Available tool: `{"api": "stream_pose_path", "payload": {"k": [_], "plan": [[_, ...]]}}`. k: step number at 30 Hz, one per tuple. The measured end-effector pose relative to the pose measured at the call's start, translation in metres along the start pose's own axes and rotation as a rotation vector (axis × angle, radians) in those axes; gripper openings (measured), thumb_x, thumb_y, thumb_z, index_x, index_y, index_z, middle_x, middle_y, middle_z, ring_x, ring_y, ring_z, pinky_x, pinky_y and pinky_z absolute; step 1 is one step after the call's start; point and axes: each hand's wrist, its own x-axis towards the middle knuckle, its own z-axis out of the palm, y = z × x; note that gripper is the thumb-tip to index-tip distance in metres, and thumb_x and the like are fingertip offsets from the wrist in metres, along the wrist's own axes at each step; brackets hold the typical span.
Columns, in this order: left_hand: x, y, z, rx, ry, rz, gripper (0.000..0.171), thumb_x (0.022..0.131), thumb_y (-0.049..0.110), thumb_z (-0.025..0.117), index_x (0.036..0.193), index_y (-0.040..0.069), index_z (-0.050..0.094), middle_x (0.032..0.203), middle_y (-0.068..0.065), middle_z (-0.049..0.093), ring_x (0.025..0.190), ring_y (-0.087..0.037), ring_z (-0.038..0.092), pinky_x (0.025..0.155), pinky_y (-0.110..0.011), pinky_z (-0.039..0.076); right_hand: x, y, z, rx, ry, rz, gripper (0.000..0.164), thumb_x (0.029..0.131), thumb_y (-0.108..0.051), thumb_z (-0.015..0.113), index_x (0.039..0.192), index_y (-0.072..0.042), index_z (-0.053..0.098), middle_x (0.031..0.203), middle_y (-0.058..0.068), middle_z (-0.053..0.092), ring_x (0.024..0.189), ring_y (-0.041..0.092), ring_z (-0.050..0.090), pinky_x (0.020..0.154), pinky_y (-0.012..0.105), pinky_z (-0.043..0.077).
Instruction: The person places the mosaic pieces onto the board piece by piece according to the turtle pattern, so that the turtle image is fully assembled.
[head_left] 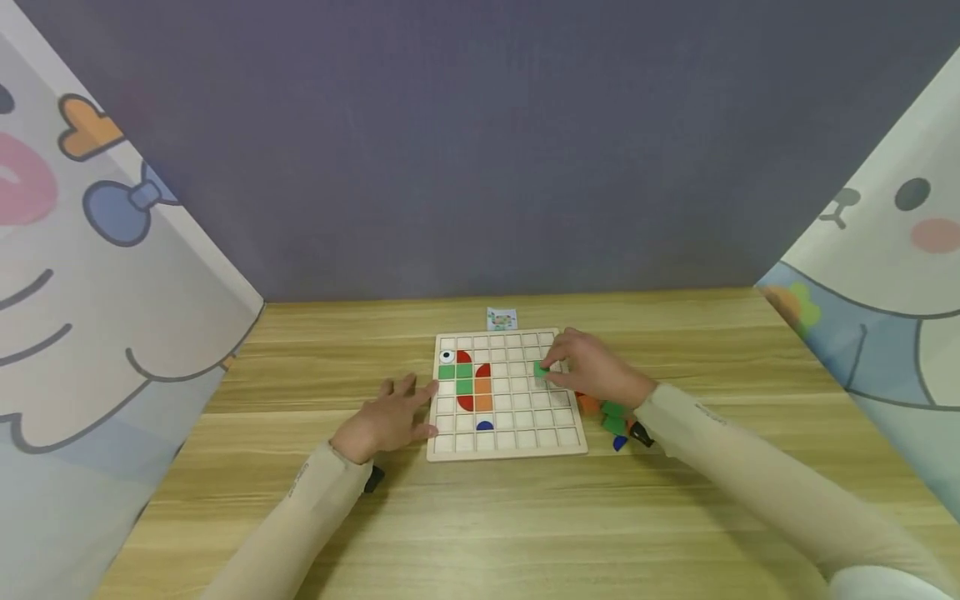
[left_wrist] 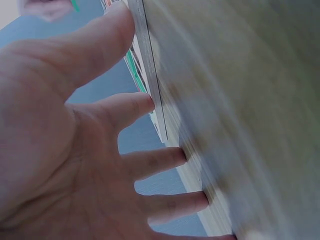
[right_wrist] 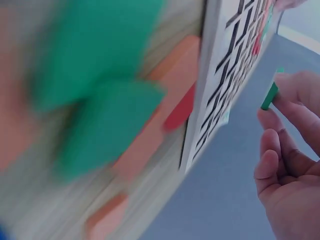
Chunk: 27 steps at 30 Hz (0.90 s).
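A wooden grid board (head_left: 510, 455) lies on the table. On its left part sit an eye piece (head_left: 447, 357), green squares (head_left: 464, 387), orange squares (head_left: 483, 394), red rounded pieces (head_left: 466, 403) and a blue half-round piece (head_left: 485, 426). Above the board's right columns, my right hand (head_left: 596, 367) pinches a green square tile (right_wrist: 270, 95) between thumb and fingertips; the right wrist view shows it held clear of the grid. With fingers spread, my left hand (head_left: 382, 421) rests at the board's left edge. Its thumb (left_wrist: 112, 32) touches that edge, and other fingertips reach the tabletop.
Loose green tiles (head_left: 613, 417), orange pieces (head_left: 588, 404) and a blue piece (head_left: 619, 443) lie right of the board, partly under my right forearm. A small picture card (head_left: 502, 318) lies behind the board. A grey wall (head_left: 495, 167) stands behind the table.
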Motion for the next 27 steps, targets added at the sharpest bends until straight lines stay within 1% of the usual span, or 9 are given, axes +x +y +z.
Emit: {"api": "stream_pose_path", "payload": {"k": [2,4,9,11,12,15,20,23,27], "plan": [[0.0,0.0,0.0,-0.001,0.0,0.001,0.074,0.09,0.042,0.06,0.151,0.019,0.025,0.153,-0.023,0.014,0.132,-0.057,0.013,0.088,-0.075,0.026,0.013,-0.002,0.006,0.011,-0.022,-0.01,0.012,0.081,-0.011,0.076,0.092,-0.01,0.075,0.09,-0.004,0.062,0.085,0.018,0.055,0.088,0.038,0.045],[0.0,0.0,0.0,0.001,-0.001,0.001,0.074,0.09,0.043,0.06,0.151,0.02,0.025,0.153,-0.023,0.014,0.132,-0.057,0.013,0.089,-0.075,0.026,0.025,-0.002,0.013,0.009,-0.037,-0.02,0.011,0.081,-0.012,0.076,0.092,-0.011,0.076,0.088,-0.005,0.062,0.084,0.017,0.054,0.079,0.034,0.046],[0.0,-0.001,0.0,0.007,0.001,0.01,0.074,0.09,0.044,0.06,0.151,0.02,0.025,0.153,-0.024,0.014,0.131,-0.058,0.014,0.088,-0.076,0.027,0.045,-0.002,0.027,0.011,-0.079,0.007,0.01,0.081,-0.011,0.076,0.091,-0.011,0.076,0.086,-0.006,0.062,0.081,0.011,0.054,0.092,0.037,0.042],[0.0,-0.001,0.0,0.003,-0.001,0.009,0.074,0.09,0.043,0.06,0.151,0.02,0.025,0.153,-0.023,0.014,0.131,-0.057,0.014,0.088,-0.076,0.026,0.05,-0.002,0.031,0.023,-0.098,0.02,0.01,0.081,-0.01,0.075,0.091,-0.011,0.076,0.086,-0.006,0.062,0.08,0.01,0.053,0.091,0.037,0.041],[0.001,-0.001,0.0,0.001,-0.001,0.007,0.074,0.09,0.043,0.06,0.151,0.02,0.025,0.153,-0.023,0.014,0.131,-0.057,0.014,0.088,-0.076,0.026,0.053,-0.003,0.033,0.027,-0.107,0.02,0.01,0.082,-0.01,0.075,0.092,-0.01,0.076,0.087,-0.006,0.062,0.08,0.01,0.052,0.087,0.035,0.043],[0.001,-0.001,0.0,0.002,-0.007,-0.004,0.074,0.09,0.044,0.06,0.152,0.021,0.024,0.154,-0.022,0.013,0.132,-0.056,0.012,0.09,-0.075,0.025,0.058,-0.006,0.036,0.032,-0.12,0.0,0.011,0.083,-0.01,0.073,0.094,-0.008,0.076,0.087,-0.005,0.061,0.081,0.012,0.05,0.082,0.034,0.044],[0.002,0.001,-0.001,0.009,-0.009,-0.005,0.074,0.09,0.044,0.059,0.152,0.021,0.024,0.154,-0.022,0.013,0.133,-0.056,0.012,0.091,-0.074,0.025,0.062,-0.009,0.039,0.03,-0.14,-0.006,0.011,0.086,-0.009,0.07,0.095,-0.009,0.075,0.087,-0.004,0.058,0.082,0.012,0.048,0.083,0.031,0.044],[0.001,0.001,-0.001,0.008,-0.014,-0.005,0.074,0.091,0.043,0.059,0.152,0.02,0.024,0.154,-0.022,0.013,0.133,-0.056,0.012,0.09,-0.074,0.025,0.061,-0.01,0.04,0.028,-0.148,-0.012,0.01,0.087,-0.008,0.069,0.096,-0.009,0.075,0.089,-0.002,0.056,0.083,0.012,0.047,0.078,0.03,0.044],[0.001,0.001,-0.002,0.01,-0.016,-0.003,0.074,0.091,0.043,0.059,0.152,0.019,0.024,0.153,-0.023,0.013,0.132,-0.056,0.013,0.09,-0.074,0.026,0.055,-0.007,0.038,0.004,-0.129,-0.049,0.014,0.088,-0.006,0.067,0.1,-0.008,0.074,0.093,-0.001,0.057,0.087,0.014,0.046,0.077,0.03,0.044]]}}
